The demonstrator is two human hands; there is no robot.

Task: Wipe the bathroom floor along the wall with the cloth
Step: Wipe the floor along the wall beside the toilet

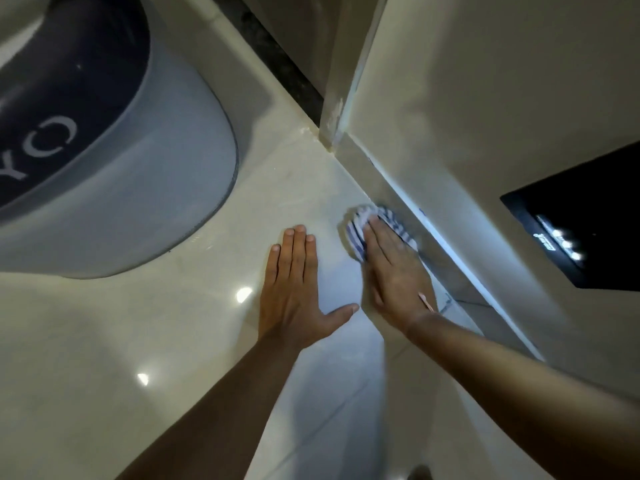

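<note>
A blue-and-white striped cloth (pixel 360 225) lies bunched on the glossy cream floor (pixel 173 341), right where the floor meets the wall (pixel 485 116). My right hand (pixel 394 268) presses flat on top of the cloth, fingers together, covering its near part. My left hand (pixel 294 285) rests flat on the bare floor just left of it, fingers spread, thumb pointing toward the right hand, holding nothing. The grey skirting strip (pixel 398 188) of the wall runs diagonally beside the cloth.
A grey mat (pixel 156 188) with a dark navy panel and white letters lies on the floor at the left. A wall corner post (pixel 332 129) stands beyond the cloth, with a dark threshold strip (pixel 277 60) behind it. A black glossy panel (pixel 588 223) is set in the wall at right.
</note>
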